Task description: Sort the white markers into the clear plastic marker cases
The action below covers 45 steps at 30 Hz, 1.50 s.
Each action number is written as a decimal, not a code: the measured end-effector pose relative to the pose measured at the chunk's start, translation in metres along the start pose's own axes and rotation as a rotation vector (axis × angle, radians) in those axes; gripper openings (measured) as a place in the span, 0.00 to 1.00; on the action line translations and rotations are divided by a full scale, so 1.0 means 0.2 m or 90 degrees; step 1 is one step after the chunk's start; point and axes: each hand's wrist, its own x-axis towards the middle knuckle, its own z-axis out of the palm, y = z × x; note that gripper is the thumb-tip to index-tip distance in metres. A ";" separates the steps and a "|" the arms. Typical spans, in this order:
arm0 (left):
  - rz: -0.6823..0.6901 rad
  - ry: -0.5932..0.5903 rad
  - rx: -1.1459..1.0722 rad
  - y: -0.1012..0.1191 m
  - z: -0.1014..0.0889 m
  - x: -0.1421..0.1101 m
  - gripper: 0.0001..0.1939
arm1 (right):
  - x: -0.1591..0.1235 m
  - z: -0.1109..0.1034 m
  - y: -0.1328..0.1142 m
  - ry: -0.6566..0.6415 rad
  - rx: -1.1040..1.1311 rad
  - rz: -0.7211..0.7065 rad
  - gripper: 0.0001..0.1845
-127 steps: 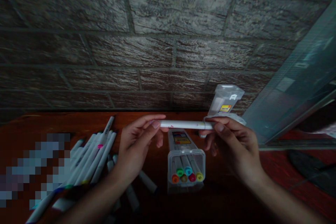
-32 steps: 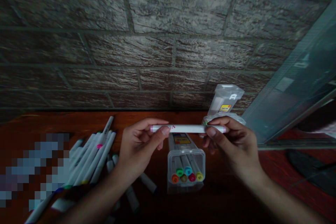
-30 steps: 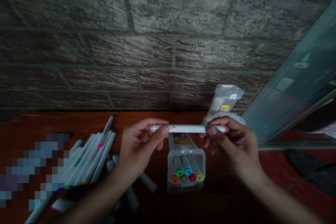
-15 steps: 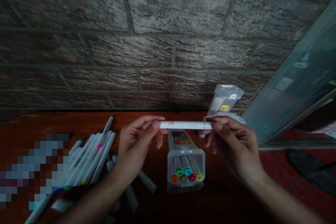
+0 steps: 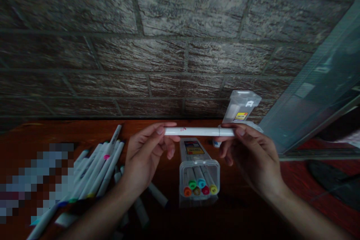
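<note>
A white marker [image 5: 194,131] with small red print lies level between my two hands, above the table. My left hand [image 5: 147,153] pinches its left end between thumb and fingers. At the other end, my right hand [image 5: 250,150] closes on the tip in the same way. Below the marker lies a clear plastic case [image 5: 182,170], its open end toward me. Inside are several markers with orange, green, blue, red and yellow ends. Left of my left hand, many loose white markers [image 5: 95,172] are heaped on the table.
Behind my right hand a second clear case [image 5: 242,107] with a yellow label stands near the brick wall [image 5: 168,56]. The wooden table [image 5: 84,127] meets the wall at its back. A grey frame [image 5: 303,78] rises on the right. Part of the left side is pixelated.
Both hands have spread slightly apart, so more of the marker's two ends shows between them. The marker has risen very slightly. The cases and loose markers stay where they were.
</note>
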 end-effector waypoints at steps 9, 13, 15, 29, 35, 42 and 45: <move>-0.009 -0.003 -0.017 0.01 -0.01 0.00 0.11 | 0.00 0.00 0.00 0.002 0.013 0.007 0.10; -0.012 -0.007 -0.025 0.01 -0.01 0.00 0.11 | 0.00 0.00 0.00 -0.003 0.016 0.006 0.10; -0.016 -0.007 -0.029 0.01 -0.01 0.00 0.11 | 0.00 0.00 0.00 0.002 0.008 0.004 0.10; -0.031 0.012 -0.018 0.01 0.00 0.00 0.11 | 0.00 -0.01 0.00 0.006 -0.015 0.007 0.11; -0.017 0.006 -0.001 0.00 -0.01 0.00 0.10 | -0.01 0.00 0.00 -0.010 -0.019 -0.017 0.11; 0.003 0.002 0.035 -0.01 -0.01 -0.01 0.10 | -0.01 0.00 0.01 0.009 -0.054 -0.044 0.10; 0.018 0.004 0.064 -0.02 -0.01 -0.02 0.09 | 0.00 0.00 0.01 0.013 -0.072 -0.051 0.09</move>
